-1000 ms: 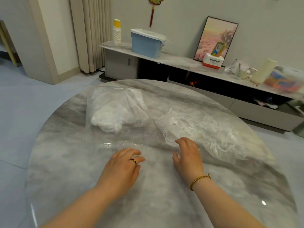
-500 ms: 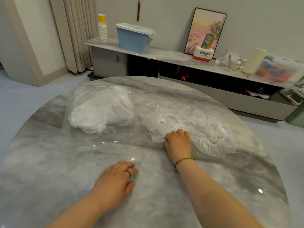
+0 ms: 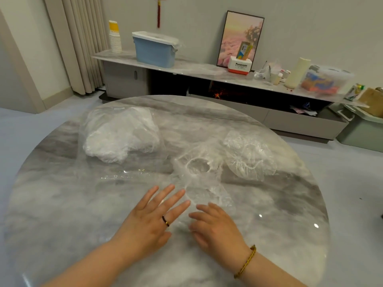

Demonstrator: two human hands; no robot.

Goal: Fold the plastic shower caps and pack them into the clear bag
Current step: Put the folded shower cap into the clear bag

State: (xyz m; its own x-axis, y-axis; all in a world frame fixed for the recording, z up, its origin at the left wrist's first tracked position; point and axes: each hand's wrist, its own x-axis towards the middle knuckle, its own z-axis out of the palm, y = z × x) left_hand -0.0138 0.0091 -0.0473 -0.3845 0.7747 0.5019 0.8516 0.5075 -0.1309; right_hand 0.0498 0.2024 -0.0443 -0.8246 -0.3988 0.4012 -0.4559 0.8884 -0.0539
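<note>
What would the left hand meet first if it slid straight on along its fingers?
Most likely the near shower cap, spread just ahead: the left hand points up and right at its crinkled edge. Whether the two already touch is unclear.

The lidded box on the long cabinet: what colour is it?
The box is pale blue, its lid white; head view.

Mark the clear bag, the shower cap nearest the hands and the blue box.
clear bag (image 3: 120,137): head view, its middle, over the white bundle inside.
shower cap (image 3: 207,184): head view, crinkled plastic near its opening.
blue box (image 3: 154,52): head view, its front wall.
</note>
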